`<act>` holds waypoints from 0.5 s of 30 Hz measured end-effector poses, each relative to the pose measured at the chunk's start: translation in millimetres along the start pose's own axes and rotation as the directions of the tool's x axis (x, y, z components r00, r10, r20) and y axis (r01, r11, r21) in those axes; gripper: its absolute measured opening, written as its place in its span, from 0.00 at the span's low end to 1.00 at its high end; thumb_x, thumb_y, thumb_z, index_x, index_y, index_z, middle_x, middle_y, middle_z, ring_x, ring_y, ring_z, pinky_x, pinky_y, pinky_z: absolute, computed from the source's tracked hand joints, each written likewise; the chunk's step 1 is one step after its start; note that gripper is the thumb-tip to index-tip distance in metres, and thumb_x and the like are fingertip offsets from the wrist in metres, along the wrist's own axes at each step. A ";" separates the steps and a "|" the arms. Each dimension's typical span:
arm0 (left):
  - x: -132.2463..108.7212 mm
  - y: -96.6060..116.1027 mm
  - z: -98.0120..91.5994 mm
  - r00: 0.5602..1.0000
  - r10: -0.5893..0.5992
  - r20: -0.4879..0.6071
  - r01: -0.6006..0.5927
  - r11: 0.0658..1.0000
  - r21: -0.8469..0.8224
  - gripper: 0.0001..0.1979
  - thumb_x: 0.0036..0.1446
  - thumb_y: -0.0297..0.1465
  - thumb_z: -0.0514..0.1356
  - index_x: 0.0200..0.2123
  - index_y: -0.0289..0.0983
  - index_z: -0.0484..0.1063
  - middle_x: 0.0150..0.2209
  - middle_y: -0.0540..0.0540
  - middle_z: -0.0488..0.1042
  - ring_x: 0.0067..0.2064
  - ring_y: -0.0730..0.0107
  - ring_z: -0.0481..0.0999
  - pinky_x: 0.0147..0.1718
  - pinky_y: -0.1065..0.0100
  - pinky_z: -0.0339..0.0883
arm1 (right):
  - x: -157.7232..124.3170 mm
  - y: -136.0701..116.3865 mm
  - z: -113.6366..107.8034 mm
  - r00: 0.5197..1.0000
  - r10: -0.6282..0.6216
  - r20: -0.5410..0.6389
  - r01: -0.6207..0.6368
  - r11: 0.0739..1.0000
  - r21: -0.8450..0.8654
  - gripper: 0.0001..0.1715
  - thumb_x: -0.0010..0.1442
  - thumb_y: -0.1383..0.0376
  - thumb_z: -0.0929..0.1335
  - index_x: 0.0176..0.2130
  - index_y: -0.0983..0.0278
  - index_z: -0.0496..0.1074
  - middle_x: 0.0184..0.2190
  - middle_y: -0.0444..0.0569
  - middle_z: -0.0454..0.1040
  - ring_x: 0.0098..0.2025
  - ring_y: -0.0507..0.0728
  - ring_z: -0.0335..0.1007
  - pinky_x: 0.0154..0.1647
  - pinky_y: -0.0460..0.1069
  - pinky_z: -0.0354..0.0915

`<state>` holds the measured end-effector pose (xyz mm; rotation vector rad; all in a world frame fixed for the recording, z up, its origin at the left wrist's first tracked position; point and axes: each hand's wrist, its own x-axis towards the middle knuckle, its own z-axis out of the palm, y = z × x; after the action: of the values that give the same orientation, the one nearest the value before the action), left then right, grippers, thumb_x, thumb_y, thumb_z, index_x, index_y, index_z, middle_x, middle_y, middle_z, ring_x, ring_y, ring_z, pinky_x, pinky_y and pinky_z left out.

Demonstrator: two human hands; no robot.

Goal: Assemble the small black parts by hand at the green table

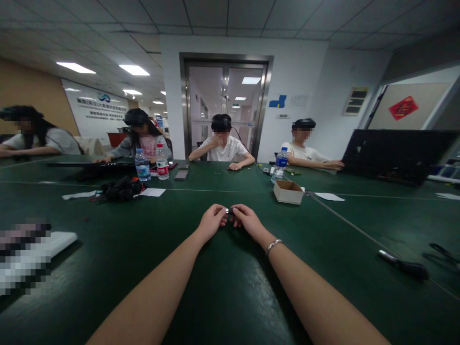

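Both hands meet over the middle of the green table [230, 273]. Between their fingertips is a small dark object [230, 211] with a shiny light part at its left end; it is too small to name. My left hand [212, 223] pinches the light end. My right hand [247, 221], with a silver bracelet on its wrist, has its fingers closed on the dark end. The undersides of the fingers are partly hidden.
An open cardboard box [288, 192] and a water bottle [280, 165] stand ahead to the right. Black cables [122, 188] lie at the left, near two bottles. A black-handled tool [404, 266] lies at the right. Several people sit across the table.
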<state>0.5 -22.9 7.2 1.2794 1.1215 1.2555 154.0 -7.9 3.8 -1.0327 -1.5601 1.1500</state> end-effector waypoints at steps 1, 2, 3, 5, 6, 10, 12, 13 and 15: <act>0.3 -0.3 0.0 1.000 -0.007 -0.006 0.007 1.000 0.012 0.07 0.55 0.33 0.58 0.33 0.34 0.68 0.27 0.49 0.71 0.26 0.78 0.71 0.25 0.74 0.65 | 0.0 -0.2 0.1 1.000 0.001 0.001 -0.001 1.000 0.000 0.15 0.55 0.58 0.65 0.40 0.65 0.68 0.22 0.42 0.70 0.20 0.48 0.65 0.21 0.43 0.59; 0.5 -0.6 0.0 1.000 -0.014 -0.010 0.014 1.000 0.027 0.08 0.56 0.34 0.58 0.32 0.34 0.68 0.26 0.49 0.71 0.26 0.77 0.71 0.26 0.74 0.65 | 0.0 -0.5 0.2 1.000 0.004 0.000 -0.004 1.000 -0.001 0.15 0.55 0.58 0.65 0.40 0.65 0.68 0.22 0.42 0.70 0.20 0.48 0.65 0.21 0.43 0.59; 0.9 -1.1 -0.1 1.000 -0.016 -0.012 0.017 0.999 0.046 0.09 0.56 0.35 0.57 0.31 0.34 0.68 0.26 0.49 0.70 0.26 0.76 0.71 0.26 0.74 0.66 | 0.0 -0.9 0.3 1.000 0.004 -0.002 -0.004 1.000 -0.001 0.15 0.55 0.58 0.65 0.40 0.65 0.68 0.22 0.42 0.70 0.20 0.48 0.65 0.21 0.43 0.59; 1.7 -2.5 -0.6 1.000 -0.014 -0.009 0.014 0.996 0.086 0.12 0.56 0.37 0.56 0.30 0.34 0.68 0.25 0.48 0.70 0.27 0.75 0.71 0.27 0.73 0.67 | -0.2 -1.6 0.5 1.000 0.005 -0.001 -0.005 1.000 0.000 0.15 0.55 0.58 0.65 0.40 0.66 0.68 0.22 0.42 0.70 0.19 0.48 0.64 0.21 0.44 0.59; 2.2 -3.5 -0.9 1.000 -0.010 -0.005 0.011 0.994 0.106 0.13 0.56 0.39 0.56 0.29 0.34 0.68 0.25 0.48 0.71 0.27 0.74 0.71 0.27 0.72 0.67 | -0.4 -2.0 0.6 1.000 0.005 -0.002 -0.005 1.000 0.002 0.15 0.55 0.58 0.65 0.40 0.66 0.68 0.22 0.41 0.70 0.19 0.48 0.64 0.21 0.43 0.59; 5.4 -8.0 -2.1 1.000 0.001 0.009 -0.003 0.988 0.157 0.19 0.55 0.45 0.55 0.28 0.34 0.70 0.25 0.47 0.72 0.27 0.72 0.72 0.28 0.70 0.67 | -1.7 -3.1 0.6 1.000 0.004 0.007 -0.004 1.000 0.002 0.15 0.55 0.58 0.66 0.40 0.66 0.68 0.22 0.42 0.70 0.19 0.47 0.64 0.20 0.43 0.58; 6.8 -9.6 -2.4 1.000 -0.004 0.009 0.002 0.985 0.171 0.20 0.55 0.47 0.54 0.29 0.34 0.71 0.25 0.47 0.72 0.27 0.71 0.72 0.28 0.70 0.68 | -2.6 -3.8 0.6 1.000 0.000 0.014 0.000 1.000 0.002 0.16 0.54 0.58 0.66 0.40 0.66 0.68 0.23 0.42 0.71 0.20 0.48 0.64 0.20 0.43 0.58; 7.3 -10.0 -2.5 1.000 -0.007 0.006 0.006 0.984 0.177 0.21 0.55 0.47 0.54 0.29 0.34 0.71 0.25 0.46 0.72 0.27 0.71 0.72 0.28 0.69 0.68 | -3.0 -4.2 0.5 1.000 -0.002 0.016 0.002 1.000 0.004 0.16 0.54 0.58 0.66 0.40 0.65 0.68 0.23 0.42 0.71 0.20 0.48 0.64 0.20 0.43 0.58; 7.6 -10.3 -2.5 1.000 -0.010 -0.006 0.011 0.983 0.186 0.22 0.55 0.48 0.53 0.28 0.34 0.71 0.25 0.46 0.73 0.27 0.70 0.72 0.29 0.68 0.68 | -3.9 -5.0 0.3 1.000 -0.003 0.020 0.003 1.000 0.007 0.16 0.54 0.58 0.66 0.40 0.65 0.69 0.23 0.42 0.71 0.20 0.47 0.64 0.21 0.44 0.59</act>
<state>-1.4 -14.3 -2.3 1.4072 1.2710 1.1678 154.0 -12.8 7.9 -1.0167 -1.5718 1.1658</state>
